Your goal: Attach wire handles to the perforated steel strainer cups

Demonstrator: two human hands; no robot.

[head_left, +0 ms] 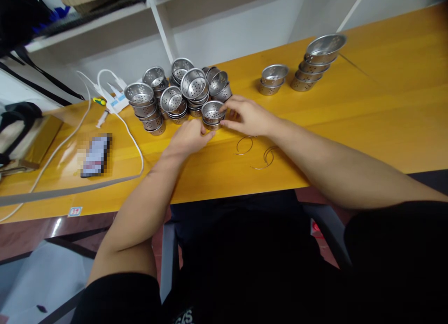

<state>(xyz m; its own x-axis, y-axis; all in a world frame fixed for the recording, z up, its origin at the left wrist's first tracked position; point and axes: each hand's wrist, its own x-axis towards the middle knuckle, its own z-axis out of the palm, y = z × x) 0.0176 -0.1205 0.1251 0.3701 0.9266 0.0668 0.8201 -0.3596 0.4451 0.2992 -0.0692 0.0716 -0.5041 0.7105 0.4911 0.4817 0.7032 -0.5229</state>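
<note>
A perforated metal strainer basket (213, 113) sits on another one at the front of a cluster on the table. My right hand (247, 116) grips its right side, fingertips at the rim and thumb lower down. Just left of that basket, my left hand (191, 136) is curled closed with the thumb pointing right; whatever its fingers hold, if anything, is hidden. Behind both hands stand several stacks of similar baskets (140, 94). Thin wire rings (245, 145) lie on the table below my right hand.
A short stack of baskets (274, 75) and a taller, leaning stack (311, 67) stand to the right. On the left are a blurred-out phone (96, 155), a power strip (117, 101) with white cables, and a syringe (102, 118). Shelves rise behind the yellow table (378, 123).
</note>
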